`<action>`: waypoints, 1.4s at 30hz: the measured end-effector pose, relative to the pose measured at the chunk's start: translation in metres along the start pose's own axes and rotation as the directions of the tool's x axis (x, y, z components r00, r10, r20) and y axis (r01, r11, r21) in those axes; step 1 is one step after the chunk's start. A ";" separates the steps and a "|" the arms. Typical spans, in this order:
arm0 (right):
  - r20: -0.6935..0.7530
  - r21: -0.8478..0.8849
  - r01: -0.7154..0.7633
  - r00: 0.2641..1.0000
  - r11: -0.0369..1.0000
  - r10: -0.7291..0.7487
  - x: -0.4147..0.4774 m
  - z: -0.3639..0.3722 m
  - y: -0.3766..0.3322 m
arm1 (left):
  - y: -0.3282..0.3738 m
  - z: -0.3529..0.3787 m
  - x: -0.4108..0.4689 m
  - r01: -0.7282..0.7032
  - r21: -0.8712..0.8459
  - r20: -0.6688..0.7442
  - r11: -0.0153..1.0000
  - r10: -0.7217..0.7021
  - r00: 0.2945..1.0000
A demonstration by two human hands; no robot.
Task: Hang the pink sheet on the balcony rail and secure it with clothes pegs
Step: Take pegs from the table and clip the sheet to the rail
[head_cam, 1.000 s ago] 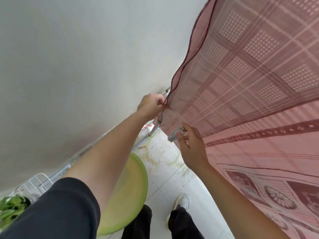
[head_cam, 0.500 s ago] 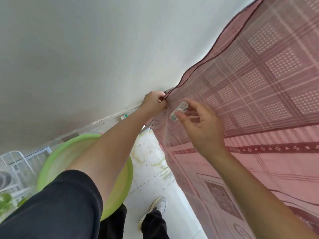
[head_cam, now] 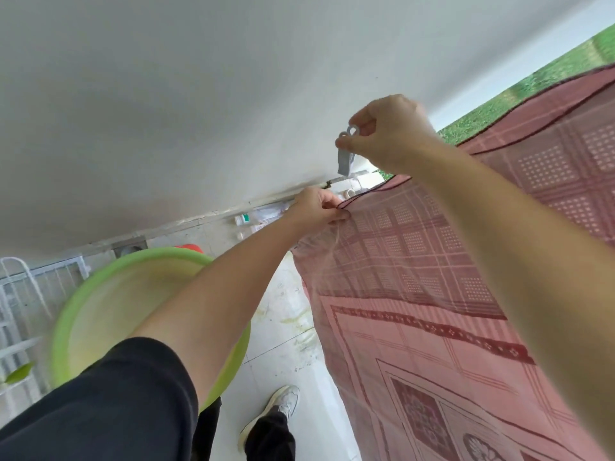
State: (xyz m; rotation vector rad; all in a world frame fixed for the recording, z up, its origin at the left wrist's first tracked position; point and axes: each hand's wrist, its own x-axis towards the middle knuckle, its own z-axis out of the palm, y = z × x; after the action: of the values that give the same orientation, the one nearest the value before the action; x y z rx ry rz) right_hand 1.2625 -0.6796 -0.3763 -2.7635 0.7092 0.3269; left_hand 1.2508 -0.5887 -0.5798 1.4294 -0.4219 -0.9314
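Head view first: pink sheet (head_cam: 442,281) with a maroon check and border pattern hangs down the right side, its dark-hemmed top edge running up toward the upper right, where green grass (head_cam: 519,94) shows beyond it. Left hand (head_cam: 314,207) pinches the sheet's near top corner, fingers (head_cam: 337,216) closed tight on the hem beside the white wall (head_cam: 166,94). Right hand (head_cam: 387,131) is raised above and slightly right of the left, apart from the cloth; its thumb and forefinger squeeze the upper end of a grey clothes peg (head_cam: 345,153), which points downward toward the held corner without touching it. Whether the peg's lower end is parted cannot be told through the blur. The rail itself is hidden under the fabric. Below the left forearm lies a lime-green basin (head_cam: 100,294), partly covered by a dark sleeve (head_cam: 109,404). On the tiled floor (head_cam: 283,327) a shoe (head_cam: 283,407) shows, and small bottles (head_cam: 246,221) lie along the wall's foot. White wire rack (head_cam: 20,294) stands at far left.
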 end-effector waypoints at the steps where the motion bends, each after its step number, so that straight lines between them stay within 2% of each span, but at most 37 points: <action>1: 0.053 -0.026 -0.005 0.999 1.000 0.006 0.007 0.004 0.002 | -0.001 -0.003 0.002 -0.005 0.000 0.017 1.000 0.005 1.000; 3: 0.140 -0.060 -0.025 0.990 0.998 0.034 0.015 0.011 0.005 | -0.003 -0.007 0.007 -0.030 0.032 0.057 0.999 0.028 0.998; 5: 0.214 -0.123 -0.015 0.976 0.992 0.041 0.021 0.017 0.008 | -0.003 -0.009 0.008 -0.080 0.134 0.092 0.988 0.068 0.993; 8: 0.269 -0.156 0.012 0.963 0.988 0.031 0.026 0.025 0.010 | -0.002 -0.013 0.009 -0.137 0.231 0.151 0.963 0.104 0.983; 16: 0.362 -0.199 0.039 0.932 0.979 0.036 0.037 0.040 0.012 | -0.001 -0.021 0.016 -0.098 0.353 0.185 0.930 0.033 0.982; 22: 0.387 -0.235 0.097 0.922 0.967 0.001 0.035 0.052 0.019 | -0.002 -0.024 0.019 -0.090 0.417 0.199 0.905 0.005 0.980; 33: 0.386 -0.334 0.104 0.922 0.937 0.035 0.025 0.072 0.031 | 0.001 -0.024 0.011 -0.041 0.465 0.114 0.884 -0.014 0.993; 35: 0.336 -0.336 0.112 0.942 0.935 0.008 0.018 0.071 0.029 | 0.006 -0.025 0.004 -0.040 0.529 0.076 0.848 -0.001 0.997; 38: 0.106 -0.299 0.112 0.991 0.948 -0.084 0.010 0.061 0.023 | 0.018 -0.039 -0.005 0.057 0.631 -0.099 0.774 0.007 0.995; 40: -0.016 -0.317 0.131 0.990 0.939 -0.143 0.001 0.052 0.018 | 0.027 -0.060 -0.014 0.135 0.680 -0.245 0.721 0.049 0.968; 42: -0.073 -0.323 0.141 0.982 0.936 -0.173 -0.015 0.043 0.013 | 0.038 -0.083 -0.026 0.158 0.727 -0.307 0.668 0.110 0.945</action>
State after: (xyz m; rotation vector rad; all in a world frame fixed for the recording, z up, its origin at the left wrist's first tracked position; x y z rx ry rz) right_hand 1.2364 -0.6708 -0.4153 -3.1380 0.4878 0.2915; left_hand 1.3083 -0.5197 -0.5484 2.3181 -0.5681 -0.5107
